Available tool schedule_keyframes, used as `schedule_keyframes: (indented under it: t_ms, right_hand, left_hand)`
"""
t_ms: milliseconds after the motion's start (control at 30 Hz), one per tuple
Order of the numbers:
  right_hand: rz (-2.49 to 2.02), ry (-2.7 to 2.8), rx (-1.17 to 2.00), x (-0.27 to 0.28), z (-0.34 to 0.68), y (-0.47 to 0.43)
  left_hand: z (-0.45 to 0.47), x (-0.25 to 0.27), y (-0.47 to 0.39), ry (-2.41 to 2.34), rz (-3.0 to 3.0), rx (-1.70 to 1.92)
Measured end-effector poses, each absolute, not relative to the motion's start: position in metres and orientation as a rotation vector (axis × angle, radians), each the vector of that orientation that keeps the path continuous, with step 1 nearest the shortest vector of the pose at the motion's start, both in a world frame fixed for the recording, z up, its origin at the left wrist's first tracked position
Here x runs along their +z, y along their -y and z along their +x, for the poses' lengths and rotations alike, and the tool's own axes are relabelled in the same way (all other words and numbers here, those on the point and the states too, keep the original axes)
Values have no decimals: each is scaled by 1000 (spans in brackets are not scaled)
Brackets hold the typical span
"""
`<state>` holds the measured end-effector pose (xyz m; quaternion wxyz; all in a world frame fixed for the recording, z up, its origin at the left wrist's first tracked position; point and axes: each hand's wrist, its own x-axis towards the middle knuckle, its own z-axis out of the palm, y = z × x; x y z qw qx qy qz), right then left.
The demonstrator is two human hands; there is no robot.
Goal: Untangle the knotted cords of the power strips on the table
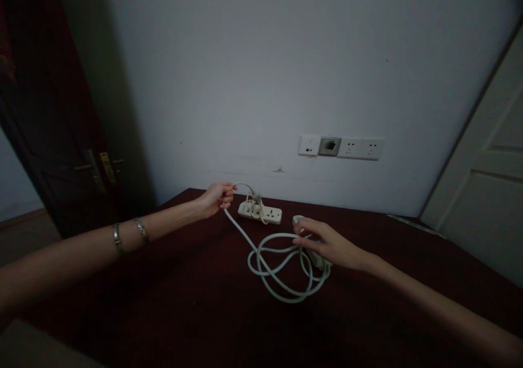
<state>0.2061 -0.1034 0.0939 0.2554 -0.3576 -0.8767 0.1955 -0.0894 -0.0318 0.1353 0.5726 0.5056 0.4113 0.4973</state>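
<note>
Pinched in my left hand [216, 198] is the white power cord [240, 230], which slants down from my fingers into a loose coil of loops on the dark red tabletop. My right hand [324, 242] has its fingers bent over a long white piece that looks like a power strip [316, 260], mostly hidden beneath the hand; its far end shows past the fingertips. Behind the coil, near the wall, lies a cream power strip [272, 214] with a plug [256, 198] and thin cord bunched on it. That thin cord reaches up toward my left fingertips.
On the wall behind the table [163, 302] sit a row of white sockets [359, 148] and a grey wall plate [329, 146]. A flat strip [417, 224] lies at the table's back right. A dark door [61, 128] stands left, a pale door [486, 177] right.
</note>
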Motion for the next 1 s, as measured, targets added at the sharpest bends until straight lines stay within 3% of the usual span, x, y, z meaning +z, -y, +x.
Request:
schedule_keyframes:
  t_ms: [400,733,1000]
  right_hand:
    - [-986,2269,548,111,209,96]
    - [-997,2008,747,78,220,73]
    - [-1020,1902,671,68,231,87]
  left_hand:
    - [-138,255,8,-724,905,1852]
    - [-151,276,-23,-796,693,2163]
    - [-194,294,-27,-947,791,2218]
